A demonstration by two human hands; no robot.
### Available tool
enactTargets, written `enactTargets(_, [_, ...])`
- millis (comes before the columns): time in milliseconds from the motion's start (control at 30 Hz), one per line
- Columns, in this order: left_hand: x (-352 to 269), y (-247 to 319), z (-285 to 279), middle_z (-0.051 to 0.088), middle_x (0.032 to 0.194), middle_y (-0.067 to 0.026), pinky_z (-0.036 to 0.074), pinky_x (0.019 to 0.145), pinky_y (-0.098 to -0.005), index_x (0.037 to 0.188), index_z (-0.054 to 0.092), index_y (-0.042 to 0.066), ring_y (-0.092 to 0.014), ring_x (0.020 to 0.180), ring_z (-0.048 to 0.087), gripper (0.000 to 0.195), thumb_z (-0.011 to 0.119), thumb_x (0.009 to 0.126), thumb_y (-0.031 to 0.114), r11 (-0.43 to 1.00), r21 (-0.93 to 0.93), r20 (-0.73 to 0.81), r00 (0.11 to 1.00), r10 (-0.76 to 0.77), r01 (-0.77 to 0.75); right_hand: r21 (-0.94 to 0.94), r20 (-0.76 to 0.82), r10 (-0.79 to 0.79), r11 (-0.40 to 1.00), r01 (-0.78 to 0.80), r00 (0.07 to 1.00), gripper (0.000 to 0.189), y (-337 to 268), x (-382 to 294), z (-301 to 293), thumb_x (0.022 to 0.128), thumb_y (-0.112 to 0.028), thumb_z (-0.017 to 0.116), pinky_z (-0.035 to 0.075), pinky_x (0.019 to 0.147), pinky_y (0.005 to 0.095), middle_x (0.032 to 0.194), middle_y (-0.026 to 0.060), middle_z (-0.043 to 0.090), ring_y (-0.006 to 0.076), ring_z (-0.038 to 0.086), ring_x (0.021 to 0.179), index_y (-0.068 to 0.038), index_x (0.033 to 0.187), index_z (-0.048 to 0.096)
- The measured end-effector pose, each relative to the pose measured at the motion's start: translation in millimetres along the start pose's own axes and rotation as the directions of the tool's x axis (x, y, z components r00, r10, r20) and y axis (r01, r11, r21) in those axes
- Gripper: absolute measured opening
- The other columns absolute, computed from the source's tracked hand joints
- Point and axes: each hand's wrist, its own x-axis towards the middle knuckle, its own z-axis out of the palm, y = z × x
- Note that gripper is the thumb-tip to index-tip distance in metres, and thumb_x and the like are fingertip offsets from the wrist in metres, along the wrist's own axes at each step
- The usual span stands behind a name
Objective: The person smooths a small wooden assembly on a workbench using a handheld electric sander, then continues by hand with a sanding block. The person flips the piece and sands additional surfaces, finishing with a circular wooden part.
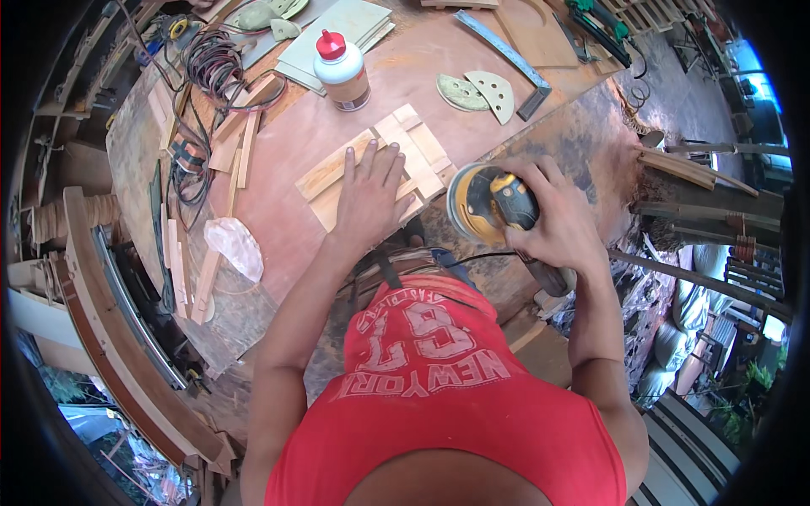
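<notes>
My left hand (373, 190) lies flat with spread fingers on a small wooden frame panel (414, 148) at the table's near edge. My right hand (557, 215) grips a yellow and black random orbital sander (516, 201), tilted so its round pad faces the panel's right end. Whether the pad touches the wood is unclear. Beyond the panel stands a white glue bottle (342, 76) with a red cap. Two perforated sanding discs, one folded (462, 93) and one half-round (493, 95), overlap to its right, near a metal try square (506, 57).
Coiled cables (212, 60), wood strips (248, 148) and a crumpled plastic bag (233, 248) lie on the left. Stacked boards (329, 41) are at the back, and a green tool (598, 28) is at the back right. The sander's black cord (484, 255) runs by my waist.
</notes>
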Motion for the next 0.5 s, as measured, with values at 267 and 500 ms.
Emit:
enactTargets(267, [-33.5,-16.0,0.8,0.050,0.158,-0.0229,0.031,0.124,-0.0572,0.158,0.044,-0.007,-0.041,0.147,0.043,0.116,0.090,0.075,0.059,0.969,-0.129,-0.086,0.971,-0.222,0.210,-0.138,-0.014,-0.224,0.966,0.220,0.974,0.078,-42.7,63.0,18.7,0.075,-0.030,0.084,0.061,0.090,0.0540,0.126,0.0174,0.066,0.0451,0.073,0.105,-0.023,0.148,0.059])
enactTargets(500, [-55.1,-17.4,6.2,0.052,0.155,-0.0222,0.032,0.123,-0.0567,0.158,0.045,-0.006,-0.041,0.145,0.045,0.117,0.092,0.073,0.059,0.958,-0.223,-0.170,0.960,-0.222,0.182,-0.274,0.049,-0.199,0.939,0.205,0.979,0.076,-79.9,94.1,50.8,0.076,-0.029,0.084,0.061,0.089,0.0535,0.120,0.0207,0.065,0.0436,0.072,0.105,-0.022,0.147,0.059])
